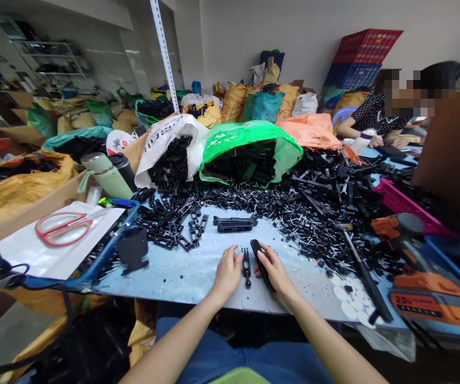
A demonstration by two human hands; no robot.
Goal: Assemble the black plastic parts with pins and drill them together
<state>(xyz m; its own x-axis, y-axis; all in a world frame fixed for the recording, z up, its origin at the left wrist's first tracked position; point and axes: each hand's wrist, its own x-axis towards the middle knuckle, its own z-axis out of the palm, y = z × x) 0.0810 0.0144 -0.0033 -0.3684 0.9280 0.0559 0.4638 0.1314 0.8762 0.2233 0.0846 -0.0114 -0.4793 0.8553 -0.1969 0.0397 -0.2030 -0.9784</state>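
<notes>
My right hand (273,269) is closed around a long black plastic part (260,262) near the table's front edge. To its left, a slim black forked piece (246,266) lies on the light blue table top (190,272). My left hand (230,269) rests just left of that piece, its fingers curled and the fingertips close to it; whether they pinch anything is too small to tell. Beyond both hands lies a black rectangular assembly (235,224). Several black linked parts (190,224) are heaped to the left of it.
Screws and small black parts (309,229) pile across the back and right. At right are a hammer (368,277) and an orange power drill (425,293). Red scissors (64,226) lie at left. Behind stands a green bag (237,136); a person (385,114) sits back right.
</notes>
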